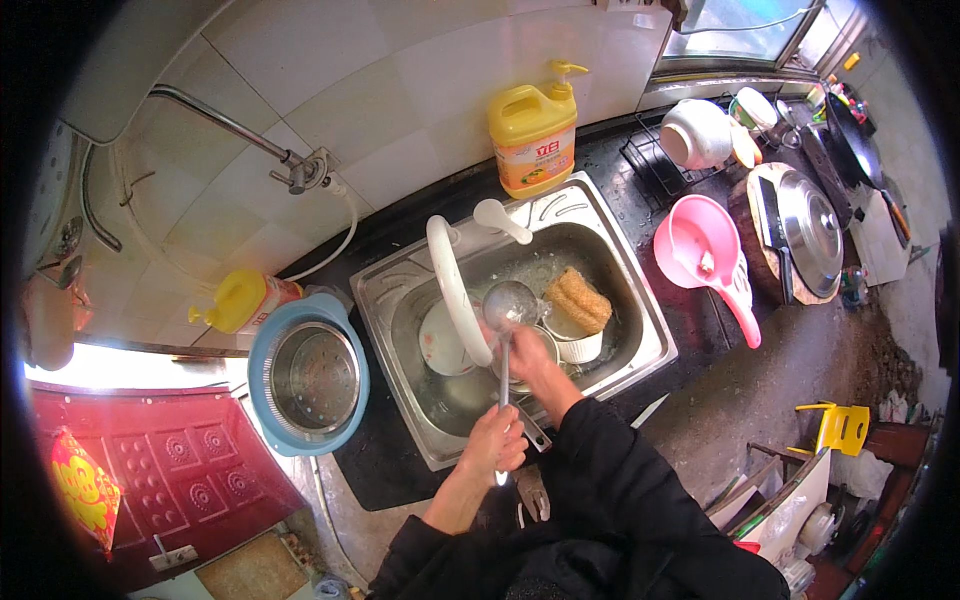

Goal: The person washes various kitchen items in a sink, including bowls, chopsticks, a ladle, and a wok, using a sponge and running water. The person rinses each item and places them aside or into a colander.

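Note:
My left hand (pixel 491 444) grips the handle of a metal ladle (pixel 510 302), whose bowl is up under the spout of the white faucet (pixel 452 289). Close to the ladle's neck is my right hand (pixel 531 354); its fingertips are partly hidden by the spout and the ladle. Below lies the stainless steel sink (pixel 435 416). In it, a white plate (pixel 442 339) is to the left, and a tan loofah-like scrubber (pixel 577 300) rests on a white ribbed bowl (pixel 583 350). A pan handle (pixel 535 431) pokes out over the sink's front edge.
A yellow pump jug of detergent (pixel 532 139) stands behind the sink. On the left is a blue basin (pixel 259 375) with a metal strainer (pixel 315 375) inside. To the right are a pink dipper (pixel 697 240), a cleaver (pixel 776 229) and a metal lid (pixel 810 232).

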Demonstrator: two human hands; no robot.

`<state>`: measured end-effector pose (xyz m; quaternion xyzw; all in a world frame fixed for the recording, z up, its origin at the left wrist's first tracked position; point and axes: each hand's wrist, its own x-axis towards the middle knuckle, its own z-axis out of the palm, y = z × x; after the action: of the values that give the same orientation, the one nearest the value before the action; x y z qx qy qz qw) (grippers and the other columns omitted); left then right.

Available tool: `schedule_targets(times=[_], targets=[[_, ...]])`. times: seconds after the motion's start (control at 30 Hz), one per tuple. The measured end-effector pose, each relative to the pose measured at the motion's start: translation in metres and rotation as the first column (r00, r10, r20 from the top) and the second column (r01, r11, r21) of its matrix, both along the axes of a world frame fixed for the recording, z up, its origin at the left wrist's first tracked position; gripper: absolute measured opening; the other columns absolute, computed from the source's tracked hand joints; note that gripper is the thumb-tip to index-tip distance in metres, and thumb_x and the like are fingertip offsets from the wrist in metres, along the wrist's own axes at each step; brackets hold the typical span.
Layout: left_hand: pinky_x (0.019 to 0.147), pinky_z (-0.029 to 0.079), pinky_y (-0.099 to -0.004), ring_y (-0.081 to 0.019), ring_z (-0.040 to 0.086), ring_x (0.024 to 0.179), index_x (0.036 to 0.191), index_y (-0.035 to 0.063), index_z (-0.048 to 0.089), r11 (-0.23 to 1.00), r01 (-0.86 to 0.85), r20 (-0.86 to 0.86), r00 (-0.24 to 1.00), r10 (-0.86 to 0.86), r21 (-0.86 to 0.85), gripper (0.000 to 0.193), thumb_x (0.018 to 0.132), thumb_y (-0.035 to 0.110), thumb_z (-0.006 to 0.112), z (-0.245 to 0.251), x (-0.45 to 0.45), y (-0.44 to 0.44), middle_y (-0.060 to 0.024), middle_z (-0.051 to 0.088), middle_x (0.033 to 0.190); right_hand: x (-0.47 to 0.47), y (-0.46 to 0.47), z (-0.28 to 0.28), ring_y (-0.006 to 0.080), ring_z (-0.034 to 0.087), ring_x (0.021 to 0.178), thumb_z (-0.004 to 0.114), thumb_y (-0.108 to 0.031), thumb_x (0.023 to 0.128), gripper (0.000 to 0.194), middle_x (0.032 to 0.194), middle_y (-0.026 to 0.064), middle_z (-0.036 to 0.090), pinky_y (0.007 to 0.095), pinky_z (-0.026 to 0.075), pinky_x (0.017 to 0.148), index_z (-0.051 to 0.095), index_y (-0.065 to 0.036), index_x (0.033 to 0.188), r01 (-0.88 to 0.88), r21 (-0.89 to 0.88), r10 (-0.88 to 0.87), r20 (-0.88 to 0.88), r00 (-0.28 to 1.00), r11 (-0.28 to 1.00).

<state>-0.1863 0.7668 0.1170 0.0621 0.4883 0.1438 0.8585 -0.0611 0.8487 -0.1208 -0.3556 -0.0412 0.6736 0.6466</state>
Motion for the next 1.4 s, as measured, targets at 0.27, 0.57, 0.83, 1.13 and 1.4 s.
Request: schedule_targets(times=[0.27, 0.57, 0.83, 1.13, 1.4], targets=[[0.044, 0.042, -0.0456, -0.0339, 0.055, 0.051, 0.094, 0.006, 0.046, 0.511, 0.695, -0.811, 0.586, 0.006, 0.506, 0.026, 0.097, 0.031, 0.049, -0.073, -0.056, 0.003, -0.019, 0.057, 0.069, 0.033, -0.027, 0.095, 0.0248, 0.066, 0.084, 0.055, -0.015, 0.091, 0.021, 0.094, 0.013, 0.067, 0.0336, 0.053, 0.076, 0.061, -0.001, 0.105, -0.09, -0.386, 0.269, 0.439, 0.858, 0.918], [0.061, 0.049, -0.053, -0.0447, 0.063, 0.067, 0.092, 0.0016, 0.047, 0.123, 0.966, -0.966, 0.208, 0.153, 0.227, 0.029, 0.094, 0.03, 0.054, -0.033, -0.063, 0.0, -0.0238, 0.064, 0.072, 0.018, -0.003, 0.171, 0.0357, 0.062, 0.096, 0.055, -0.017, 0.085, 0.025, 0.103, 0.0186, 0.065, 0.0409, 0.049, 0.087, 0.065, -0.005, 0.105, -0.374, 0.098, -0.226, 0.921, -0.317, 0.922], [0.049, 0.051, -0.0436, -0.0349, 0.064, 0.057, 0.088, 0.0056, 0.048, -0.144, 0.986, -0.951, 0.119, 0.286, 0.08, 0.026, 0.093, 0.03, 0.056, -0.045, -0.075, -0.009, -0.0159, 0.062, 0.065, 0.022, 0.007, 0.1, 0.0325, 0.063, 0.089, 0.051, -0.026, 0.083, 0.026, 0.093, 0.0175, 0.065, 0.0452, 0.049, 0.079, 0.067, -0.008, 0.092, -0.417, -0.297, 0.075, 0.878, -0.472, 0.859], [0.045, 0.051, -0.0408, -0.0322, 0.064, 0.053, 0.086, 0.0082, 0.048, -0.214, 0.976, -0.941, 0.111, 0.32, 0.042, 0.026, 0.093, 0.032, 0.056, -0.034, -0.091, -0.002, -0.0133, 0.062, 0.066, 0.069, 0.022, 0.091, 0.0327, 0.061, 0.102, 0.053, -0.018, 0.081, 0.028, 0.107, 0.0125, 0.066, 0.0397, 0.049, 0.088, 0.068, -0.009, 0.103, -0.677, -0.352, 0.226, 0.936, -0.271, 0.646], [0.05, 0.051, -0.0441, -0.0351, 0.065, 0.058, 0.087, 0.007, 0.048, -0.106, 0.989, -0.953, 0.124, 0.277, 0.098, 0.028, 0.093, 0.033, 0.057, -0.044, -0.071, 0.005, -0.0164, 0.062, 0.064, 0.02, 0.001, 0.143, 0.0325, 0.062, 0.101, 0.054, -0.022, 0.083, 0.026, 0.101, 0.0159, 0.067, 0.0409, 0.048, 0.087, 0.068, -0.005, 0.095, -0.497, -0.083, -0.094, 0.943, -0.319, 0.864]])
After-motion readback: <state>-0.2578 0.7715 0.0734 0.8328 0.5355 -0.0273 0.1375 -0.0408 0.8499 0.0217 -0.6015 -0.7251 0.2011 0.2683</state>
